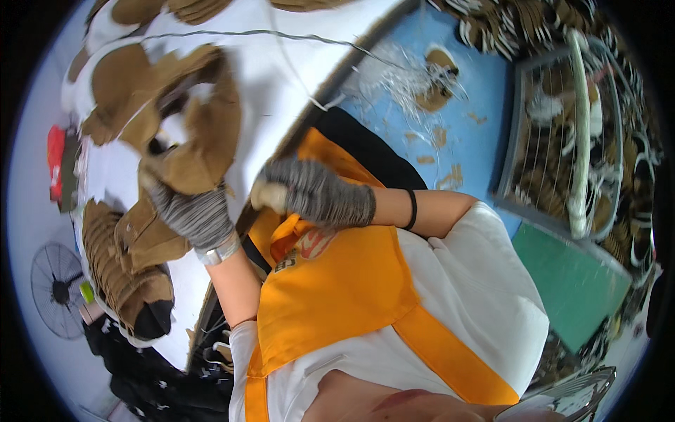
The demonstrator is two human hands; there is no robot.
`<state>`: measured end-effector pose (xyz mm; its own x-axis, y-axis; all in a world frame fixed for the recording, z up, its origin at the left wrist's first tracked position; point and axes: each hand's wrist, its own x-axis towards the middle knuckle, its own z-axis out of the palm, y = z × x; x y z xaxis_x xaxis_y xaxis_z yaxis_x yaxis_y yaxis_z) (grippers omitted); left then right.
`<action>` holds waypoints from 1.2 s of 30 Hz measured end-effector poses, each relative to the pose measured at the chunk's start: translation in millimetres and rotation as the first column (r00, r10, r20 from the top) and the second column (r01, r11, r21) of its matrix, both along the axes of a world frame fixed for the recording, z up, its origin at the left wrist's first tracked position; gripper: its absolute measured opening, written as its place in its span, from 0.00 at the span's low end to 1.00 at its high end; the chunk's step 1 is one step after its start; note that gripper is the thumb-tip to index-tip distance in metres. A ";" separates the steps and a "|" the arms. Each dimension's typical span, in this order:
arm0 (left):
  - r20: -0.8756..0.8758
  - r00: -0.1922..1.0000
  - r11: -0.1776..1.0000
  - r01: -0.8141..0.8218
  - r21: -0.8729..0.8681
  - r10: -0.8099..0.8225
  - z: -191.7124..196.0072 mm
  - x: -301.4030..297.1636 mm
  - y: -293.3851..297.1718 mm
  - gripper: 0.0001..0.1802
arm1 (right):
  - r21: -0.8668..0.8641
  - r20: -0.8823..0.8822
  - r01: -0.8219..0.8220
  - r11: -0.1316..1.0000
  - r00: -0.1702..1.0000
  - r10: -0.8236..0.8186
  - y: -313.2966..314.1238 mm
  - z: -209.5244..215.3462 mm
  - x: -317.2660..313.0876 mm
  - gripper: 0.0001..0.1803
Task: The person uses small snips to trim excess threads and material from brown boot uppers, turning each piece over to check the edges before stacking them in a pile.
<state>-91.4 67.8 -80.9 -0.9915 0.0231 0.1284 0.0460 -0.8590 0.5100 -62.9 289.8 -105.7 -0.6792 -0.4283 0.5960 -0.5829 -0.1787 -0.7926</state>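
My left hand [193, 214], in a grey striped knit glove with a watch at the wrist, grips the lower edge of a brown suede-like shoe upper [218, 133]. This piece is raised over the white table and partly blurred, with an opening in its middle. Close to the table's edge, in front of my orange apron, is my right hand [309, 190]. It wears the same kind of glove, with pale tips at the thumb and fingers. Its fingers are curled closed, and whatever they hold is hidden. The two hands are apart.
A stack of brown uppers [116, 246] lies left on the white table [281, 70]. A twisted cable [267, 33] crosses above it. Right are loose white threads [404, 84] on a blue surface, a grey crate [517, 133] and a green panel [569, 288]. A fan [60, 290] stands far left.
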 end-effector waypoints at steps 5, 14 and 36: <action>-0.042 0.998 0.983 0.060 0.173 -0.053 1.9 -4.5 26.5 0.29 | 0.241 0.016 -0.074 0.968 0.997 0.072 25.7 -54.1 34.9 0.12; 0.017 0.886 0.770 -0.394 -0.502 0.464 15.2 -9.6 75.8 0.33 | 0.186 0.421 -0.222 0.957 0.898 0.127 39.3 -79.9 32.6 0.19; -0.021 0.943 0.613 -0.234 -0.755 0.333 -20.6 44.8 25.7 0.37 | -0.291 0.459 0.062 0.955 0.885 0.082 44.0 -22.1 -14.0 0.23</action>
<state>-46.5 93.5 -101.5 -0.9706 -0.2241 0.0878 0.1225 -0.1459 0.9817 -76.9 333.7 -127.8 -0.9029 -0.2945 0.3131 -0.1604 -0.4450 -0.8811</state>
